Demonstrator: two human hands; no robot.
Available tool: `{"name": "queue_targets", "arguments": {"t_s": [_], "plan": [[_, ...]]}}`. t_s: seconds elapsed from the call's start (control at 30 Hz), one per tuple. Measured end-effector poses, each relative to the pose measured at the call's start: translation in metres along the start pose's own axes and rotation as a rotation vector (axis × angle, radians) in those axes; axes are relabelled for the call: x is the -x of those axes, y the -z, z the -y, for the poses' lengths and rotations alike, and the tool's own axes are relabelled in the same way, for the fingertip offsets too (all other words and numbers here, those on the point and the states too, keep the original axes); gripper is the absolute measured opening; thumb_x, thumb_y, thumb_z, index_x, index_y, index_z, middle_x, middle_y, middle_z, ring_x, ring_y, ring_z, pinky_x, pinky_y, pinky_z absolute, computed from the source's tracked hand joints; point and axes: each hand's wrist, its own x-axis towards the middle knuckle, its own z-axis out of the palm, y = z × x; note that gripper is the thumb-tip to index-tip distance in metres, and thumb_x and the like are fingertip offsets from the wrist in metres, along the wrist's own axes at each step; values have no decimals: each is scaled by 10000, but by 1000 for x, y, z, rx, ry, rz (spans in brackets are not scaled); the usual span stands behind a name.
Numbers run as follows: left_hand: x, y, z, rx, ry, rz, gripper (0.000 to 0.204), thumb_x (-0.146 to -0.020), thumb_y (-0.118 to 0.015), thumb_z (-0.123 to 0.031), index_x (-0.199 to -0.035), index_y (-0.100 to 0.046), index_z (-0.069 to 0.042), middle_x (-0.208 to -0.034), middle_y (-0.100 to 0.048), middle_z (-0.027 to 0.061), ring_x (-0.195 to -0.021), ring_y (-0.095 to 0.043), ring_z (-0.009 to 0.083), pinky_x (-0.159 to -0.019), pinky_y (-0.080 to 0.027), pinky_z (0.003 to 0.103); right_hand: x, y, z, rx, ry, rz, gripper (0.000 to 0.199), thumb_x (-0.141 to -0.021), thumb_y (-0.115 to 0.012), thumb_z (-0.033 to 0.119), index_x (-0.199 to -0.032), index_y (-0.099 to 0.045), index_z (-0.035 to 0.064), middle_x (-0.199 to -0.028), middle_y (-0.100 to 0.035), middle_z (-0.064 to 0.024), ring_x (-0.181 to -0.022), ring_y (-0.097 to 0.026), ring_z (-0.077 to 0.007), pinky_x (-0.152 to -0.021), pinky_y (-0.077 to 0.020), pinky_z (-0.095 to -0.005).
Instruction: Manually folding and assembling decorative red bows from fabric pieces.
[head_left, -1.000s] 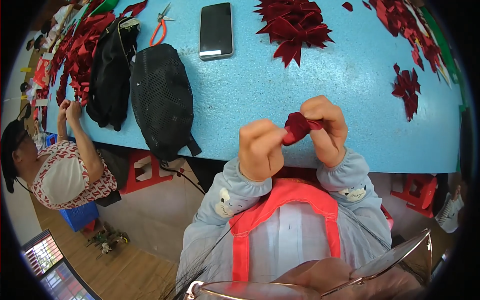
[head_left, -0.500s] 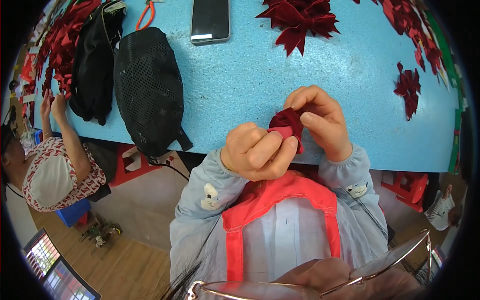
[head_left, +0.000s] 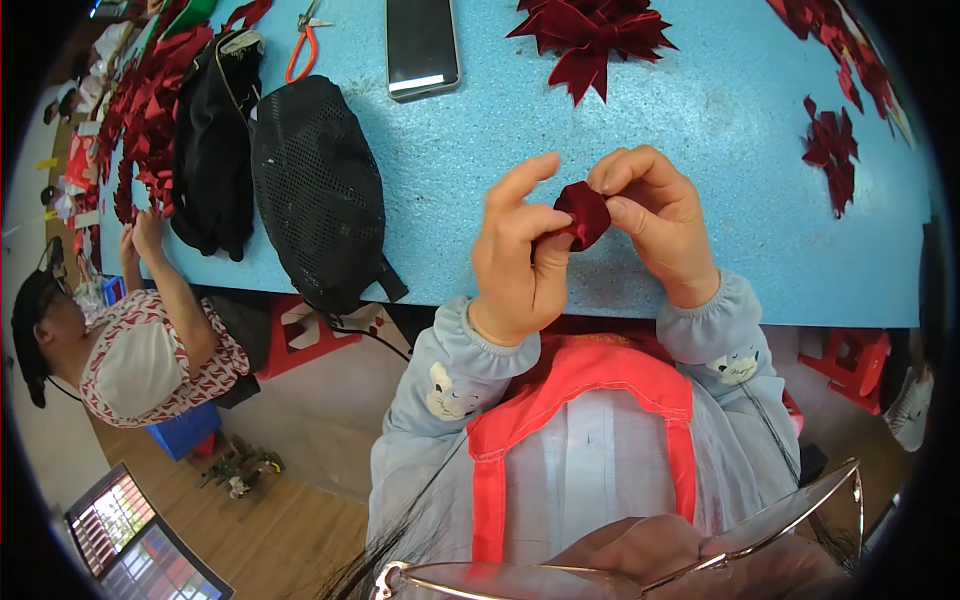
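Between my two hands, above the near part of the blue table, is a dark red velvet ribbon (head_left: 583, 214) bunched into a small loop. My left hand (head_left: 522, 245) pinches its left side between thumb and a finger, with another finger raised. At its right edge, the thumb and fingertips of my right hand (head_left: 655, 212) are pressed together on the ribbon. A large dark red velvet bow (head_left: 598, 42) with pointed tails lies on the table beyond my hands. Off to the right lies a smaller dark red bow (head_left: 830, 157).
A phone (head_left: 423, 50) and red-handled cutters (head_left: 303, 50) lie at the back. Left of my hands are a black mesh bag (head_left: 318, 190) and a black cloth pouch (head_left: 210, 150). Red ribbons (head_left: 150, 110) pile up at far left, where another person (head_left: 150, 350) works. More bows (head_left: 850, 45) lie far right.
My left fingers have opened from a curled grip into a pinch with one finger lifted. The ribbon now shows a rounder, folded shape. The whole view has shifted slightly.
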Motion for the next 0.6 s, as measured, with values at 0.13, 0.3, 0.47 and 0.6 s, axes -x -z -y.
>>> {"name": "queue_targets", "arguments": {"t_s": [0.13,0.3,0.47,0.6], "plan": [[4,-20,0,147,112,-49,151,-849,-524,16,-971,-444,-20,-1023,-528,165,-783,-542,213,-686,-462,266,1,-9,0,22,53,-131,102,-866,-553,93,-940,-507,40,-941,-511,-41,-881,-486,-104,-777,-409,-242],[16,-41,-5,220,287,-241,120,-909,-435,-5,-1005,-371,-35,-1040,-514,160,-806,-505,134,-636,-441,210,1,-13,-2,29,89,-258,89,-895,-512,117,-929,-517,34,-889,-517,-17,-805,-482,-68,-707,-405,-210],[18,-42,-4,122,205,-274,106,-917,-432,-22,-1000,-368,-40,-1056,-507,152,-758,-495,105,-629,-432,200,4,-7,7,56,-161,-132,101,-902,-507,138,-897,-537,41,-768,-512,24,-667,-444,-37,-588,-361,-191],[16,-38,-3,1,69,-243,100,-922,-437,-40,-995,-370,-42,-1078,-500,146,-711,-471,81,-601,-411,192,2,-7,2,77,-30,-148,97,-887,-522,136,-852,-554,51,-706,-503,47,-594,-411,-23,-519,-324,-182]]}}
